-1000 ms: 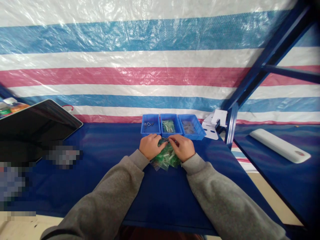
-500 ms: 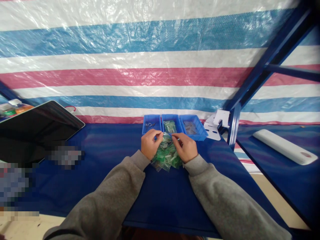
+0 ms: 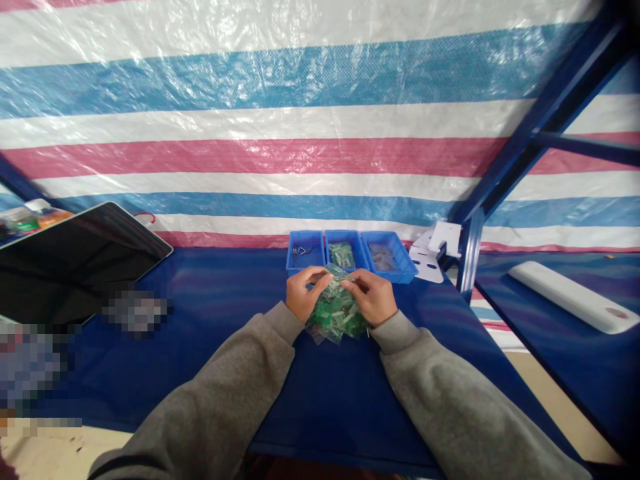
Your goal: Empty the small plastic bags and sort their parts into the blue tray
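The small clear bag (image 3: 337, 272) is between the left hand (image 3: 302, 295) and the right hand (image 3: 376, 295), equally near; fingertips of each pinch one side. Its long axis I cannot tell. Behind, blue trays (image 3: 290, 257) stand along the table's (image 3: 220, 293) far edge.

No text, labels, brands, numbers or signs readable (any print too small).

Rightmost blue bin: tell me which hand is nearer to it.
Right. The right hand is just on the near side of the rightmost blue bin; the left hand is farther off, to that bin's left, by the leftmost blue bin.
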### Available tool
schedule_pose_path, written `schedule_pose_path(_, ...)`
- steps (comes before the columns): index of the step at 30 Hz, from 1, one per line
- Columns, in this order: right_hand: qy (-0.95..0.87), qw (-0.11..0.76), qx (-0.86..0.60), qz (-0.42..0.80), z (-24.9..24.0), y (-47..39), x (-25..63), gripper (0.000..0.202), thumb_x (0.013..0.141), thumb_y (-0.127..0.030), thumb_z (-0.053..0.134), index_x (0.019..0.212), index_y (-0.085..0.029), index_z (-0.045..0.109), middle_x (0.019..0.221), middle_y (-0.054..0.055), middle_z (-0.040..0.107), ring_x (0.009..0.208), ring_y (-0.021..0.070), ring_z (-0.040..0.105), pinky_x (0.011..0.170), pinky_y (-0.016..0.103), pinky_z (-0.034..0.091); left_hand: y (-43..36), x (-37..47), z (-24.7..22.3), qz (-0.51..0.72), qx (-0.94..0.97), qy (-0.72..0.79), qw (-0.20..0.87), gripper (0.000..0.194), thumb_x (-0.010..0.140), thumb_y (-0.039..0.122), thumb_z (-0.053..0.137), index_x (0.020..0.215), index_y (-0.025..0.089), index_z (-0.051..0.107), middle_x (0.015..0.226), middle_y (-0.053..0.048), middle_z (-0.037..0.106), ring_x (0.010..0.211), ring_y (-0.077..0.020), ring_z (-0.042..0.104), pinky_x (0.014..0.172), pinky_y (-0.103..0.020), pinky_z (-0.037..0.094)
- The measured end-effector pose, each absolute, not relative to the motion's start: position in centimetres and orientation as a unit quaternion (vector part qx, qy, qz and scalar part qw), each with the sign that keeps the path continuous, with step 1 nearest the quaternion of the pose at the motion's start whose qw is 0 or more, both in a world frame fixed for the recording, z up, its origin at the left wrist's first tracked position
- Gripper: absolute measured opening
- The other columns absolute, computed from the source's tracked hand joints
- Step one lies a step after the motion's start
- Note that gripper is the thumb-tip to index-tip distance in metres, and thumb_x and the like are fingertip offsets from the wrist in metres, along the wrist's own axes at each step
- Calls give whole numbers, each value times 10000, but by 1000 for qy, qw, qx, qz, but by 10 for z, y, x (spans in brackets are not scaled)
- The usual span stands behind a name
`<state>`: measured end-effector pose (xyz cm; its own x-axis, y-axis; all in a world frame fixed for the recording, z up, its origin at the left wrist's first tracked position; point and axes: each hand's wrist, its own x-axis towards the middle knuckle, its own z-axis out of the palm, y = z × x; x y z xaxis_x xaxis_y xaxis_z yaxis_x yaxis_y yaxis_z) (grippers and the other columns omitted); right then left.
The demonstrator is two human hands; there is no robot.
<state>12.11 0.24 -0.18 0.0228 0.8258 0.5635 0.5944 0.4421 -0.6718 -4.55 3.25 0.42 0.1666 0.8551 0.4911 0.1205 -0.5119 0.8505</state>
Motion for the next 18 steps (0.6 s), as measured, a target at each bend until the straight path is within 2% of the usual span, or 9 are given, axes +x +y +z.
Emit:
schedule_pose_path(3, -681, 503, -520, 111, 2, 2, 122, 223, 795, -400, 579, 766, -184, 629, 655, 5, 606, 553, 124, 526, 546, 246, 405, 35, -46, -1, 532, 682, 362, 349, 205, 733, 334, 646, 800, 141, 660, 766, -42, 681, 684, -141, 639, 683, -243, 531)
schedule_pose_path(6, -693, 498, -504, 135, 6, 0, 120, 225, 801, -400, 572, 833, -185, 629, 735, 15, 616, 575, 119, 529, 535, 236, 407, 36, -45, -4, 557, 639, 365, 384, 217, 732, 342, 645, 803, 137, 640, 732, -27, 671, 572, -113, 615, 573, -224, 525)
schedule_pose_path(9, -697, 492, -508, 118, 6, 0, 121, 245, 821, -401, 544, 740, -179, 612, 651, 4, 572, 557, 118, 503, 536, 240, 390, 34, -45, -2, 546, 640, 356, 408, 229, 737, 340, 643, 842, 138, 619, 761, -31, 672, 600, -121, 627, 572, -225, 525)
schedule_pose_path(11, -687, 492, -524, 103, 4, 1, 123, 274, 813, -414, 552, 681, -178, 596, 583, -9, 539, 526, 115, 481, 528, 245, 375, 33, -46, 2, 515, 682, 354, 380, 211, 755, 331, 627, 848, 141, 629, 781, -37, 675, 676, -134, 637, 643, -237, 523)
schedule_pose_path(14, -676, 495, -536, 104, 2, 2, 127, 293, 799, -435, 564, 660, -180, 600, 547, -16, 528, 504, 115, 474, 516, 246, 370, 32, -48, 6, 485, 742, 355, 298, 183, 762, 322, 620, 776, 144, 660, 749, -37, 670, 681, -133, 616, 680, -243, 499)
schedule_pose_path(18, -679, 513, -513, 113, 4, 2, 126, 263, 809, -434, 549, 775, -186, 629, 678, 6, 598, 542, 116, 505, 531, 246, 393, 33, -49, 5, 517, 722, 369, 275, 178, 752, 315, 631, 707, 147, 666, 706, -35, 667, 653, -133, 608, 652, -237, 491)
